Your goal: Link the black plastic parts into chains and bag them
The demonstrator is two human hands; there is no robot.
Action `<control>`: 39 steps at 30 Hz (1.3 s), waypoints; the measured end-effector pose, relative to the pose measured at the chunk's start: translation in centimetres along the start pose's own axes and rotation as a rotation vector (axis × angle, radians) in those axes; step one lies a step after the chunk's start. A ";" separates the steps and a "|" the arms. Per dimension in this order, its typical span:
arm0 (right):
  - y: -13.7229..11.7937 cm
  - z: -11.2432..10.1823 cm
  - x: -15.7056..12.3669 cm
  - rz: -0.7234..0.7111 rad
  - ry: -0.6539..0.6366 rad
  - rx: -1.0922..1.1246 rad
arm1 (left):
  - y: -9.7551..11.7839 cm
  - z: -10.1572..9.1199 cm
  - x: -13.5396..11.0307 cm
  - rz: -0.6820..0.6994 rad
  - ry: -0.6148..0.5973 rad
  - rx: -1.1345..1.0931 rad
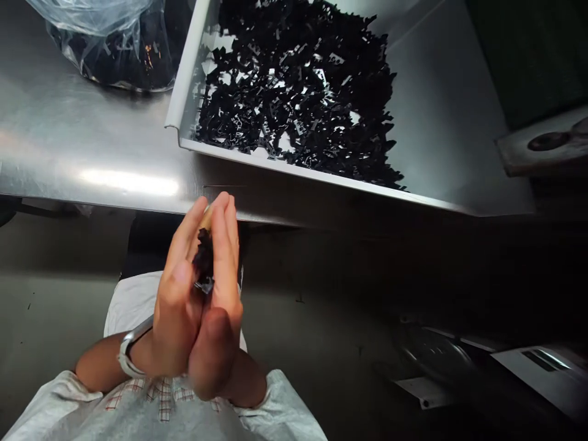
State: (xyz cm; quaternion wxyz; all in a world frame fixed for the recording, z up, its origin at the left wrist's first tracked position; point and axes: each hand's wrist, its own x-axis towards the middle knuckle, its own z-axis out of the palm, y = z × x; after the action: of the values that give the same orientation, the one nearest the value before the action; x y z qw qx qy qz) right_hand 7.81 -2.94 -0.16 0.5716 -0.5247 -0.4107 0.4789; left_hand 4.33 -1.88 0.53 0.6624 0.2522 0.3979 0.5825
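Note:
My left hand [177, 300] and my right hand [225, 288] are pressed together palm to palm below the table's front edge. Between them they clasp a bunch of small black plastic parts [203, 260], which shows in the gap between the fingers. A silver bracelet [131, 352] circles my left wrist. Above the hands, a slanted metal tray [441, 122] holds a large heap of the same black parts [298, 92].
A clear plastic bag [114, 43] with more black parts lies at the back left of the steel table [82, 147]. A metal fixture [546, 144] sits at the right edge. Dark floor and machine parts [436, 361] lie below right.

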 end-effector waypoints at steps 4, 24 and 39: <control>0.1 -0.5 0.0 -0.219 -0.058 -0.357 | 0.0 0.1 1.8 -0.224 0.102 -0.282; 0.9 -4.2 2.2 -0.191 0.000 -0.393 | 1.7 -1.6 3.2 -0.463 -0.070 -0.660; 0.0 -5.0 2.2 -0.240 0.019 -0.496 | 2.2 -2.6 3.3 -0.549 -0.136 -0.692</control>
State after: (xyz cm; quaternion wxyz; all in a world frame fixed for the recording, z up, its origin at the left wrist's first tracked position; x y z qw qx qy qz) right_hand 13.17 -1.79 -0.76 0.4822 -0.6006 -0.5692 0.2878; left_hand 0.98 1.41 0.07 0.8624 -0.0614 0.1874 0.4662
